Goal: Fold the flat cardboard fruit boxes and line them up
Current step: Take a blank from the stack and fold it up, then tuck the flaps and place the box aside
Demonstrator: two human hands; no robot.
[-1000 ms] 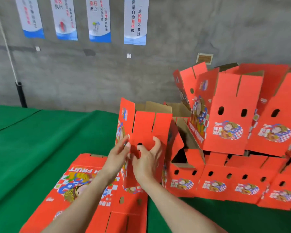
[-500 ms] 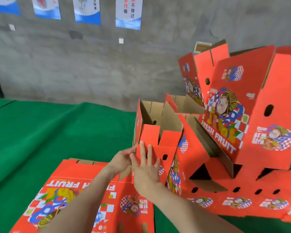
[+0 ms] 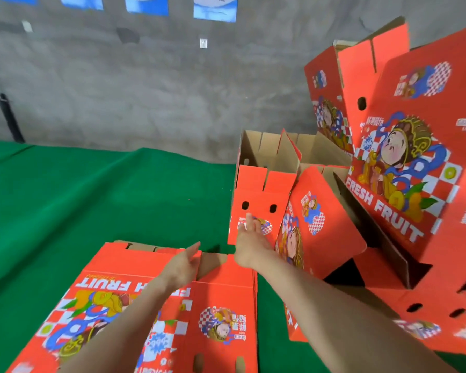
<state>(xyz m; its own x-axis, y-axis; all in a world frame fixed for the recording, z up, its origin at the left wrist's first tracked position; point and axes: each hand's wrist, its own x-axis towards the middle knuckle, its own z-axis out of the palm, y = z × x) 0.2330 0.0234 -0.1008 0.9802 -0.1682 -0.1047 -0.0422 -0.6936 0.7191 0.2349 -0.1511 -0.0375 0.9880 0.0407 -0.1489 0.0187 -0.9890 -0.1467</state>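
Note:
A folded red fruit box (image 3: 261,200) stands upright on the green table, open at the top with brown insides showing. My right hand (image 3: 249,244) reaches toward its near face with fingers straight, fingertips at or just short of the printed panel. My left hand (image 3: 182,266) hovers open above a stack of flat red boxes (image 3: 151,313) lying in front of me, holding nothing. More folded red boxes (image 3: 414,157) are piled to the right, some tilted against each other.
Green cloth (image 3: 92,200) covers the table to the left and behind the flat stack. A grey concrete wall (image 3: 145,90) with blue posters runs along the back. A dark post (image 3: 8,117) stands at the far left.
Both hands have let go of the folded box, which now stands farther away beside the pile. My left hand has dropped back over the flat stack. The camera has tilted downward.

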